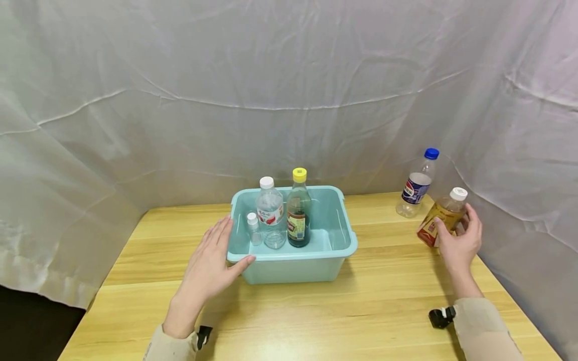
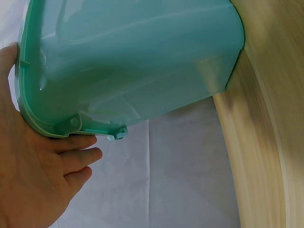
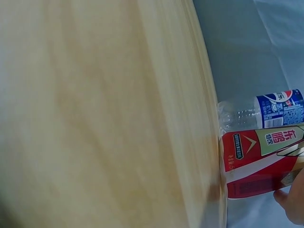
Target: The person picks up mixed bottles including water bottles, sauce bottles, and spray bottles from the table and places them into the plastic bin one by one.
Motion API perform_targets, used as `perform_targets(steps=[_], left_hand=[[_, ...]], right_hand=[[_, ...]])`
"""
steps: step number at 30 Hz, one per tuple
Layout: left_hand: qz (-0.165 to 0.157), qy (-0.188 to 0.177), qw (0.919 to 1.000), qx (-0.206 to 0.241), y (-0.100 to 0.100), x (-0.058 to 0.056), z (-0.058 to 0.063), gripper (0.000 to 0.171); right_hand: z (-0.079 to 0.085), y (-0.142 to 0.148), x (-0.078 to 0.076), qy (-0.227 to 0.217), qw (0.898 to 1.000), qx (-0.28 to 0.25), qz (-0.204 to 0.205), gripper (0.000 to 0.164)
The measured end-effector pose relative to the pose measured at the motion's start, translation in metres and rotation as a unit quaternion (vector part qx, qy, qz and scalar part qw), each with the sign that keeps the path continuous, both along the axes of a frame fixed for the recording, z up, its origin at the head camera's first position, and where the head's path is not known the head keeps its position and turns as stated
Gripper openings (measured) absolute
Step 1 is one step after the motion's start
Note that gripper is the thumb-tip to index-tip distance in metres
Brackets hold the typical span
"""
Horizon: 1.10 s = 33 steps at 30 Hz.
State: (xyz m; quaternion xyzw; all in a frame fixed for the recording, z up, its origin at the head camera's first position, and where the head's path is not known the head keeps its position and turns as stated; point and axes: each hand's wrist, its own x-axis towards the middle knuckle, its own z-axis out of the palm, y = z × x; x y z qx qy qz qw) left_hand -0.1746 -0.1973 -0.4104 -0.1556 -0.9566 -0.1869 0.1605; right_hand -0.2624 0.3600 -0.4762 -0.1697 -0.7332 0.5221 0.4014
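Observation:
My left hand (image 1: 205, 263) rests at the left front corner of a light-blue plastic basin (image 1: 293, 271), its fingers straight along the left side and the thumb on the front rim. In the left wrist view those fingers (image 2: 78, 159) lie along the outside of the rim. At the right, my right hand (image 1: 461, 245) grips a drink bottle (image 1: 444, 215) with a white cap and a red-and-gold label, thumb in front and fingers round the far side. The right wrist view shows the bottle's red label (image 3: 251, 164) and only part of the hand.
Inside the basin stand a small clear bottle (image 1: 254, 230), a clear water bottle (image 1: 272, 230) and a dark bottle with a yellow cap (image 1: 298, 210). A blue-capped cola bottle (image 1: 415, 188) stands behind the gripped one. Grey cloth (image 1: 289, 75) hangs behind the wooden table (image 1: 361, 311).

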Motion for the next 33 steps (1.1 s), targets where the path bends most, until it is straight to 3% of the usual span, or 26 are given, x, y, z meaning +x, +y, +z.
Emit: perform_targets(steps=[13,21,33], left_hand=[[0.000,-0.001,1.0000,0.001,0.001,0.001,0.002,0.103],[-0.002,-0.001,1.0000,0.002,0.001,0.001,0.002,0.102],[0.000,-0.001,1.0000,0.001,0.001,0.001,0.002,0.102]], right_hand=[[-0.003,0.004,0.000,-0.026,1.000,0.004,-0.008,0.075],[0.002,0.000,0.008,-0.036,0.999,0.000,-0.010,0.074],[0.014,-0.014,0.018,0.006,1.000,-0.017,0.005,0.075]])
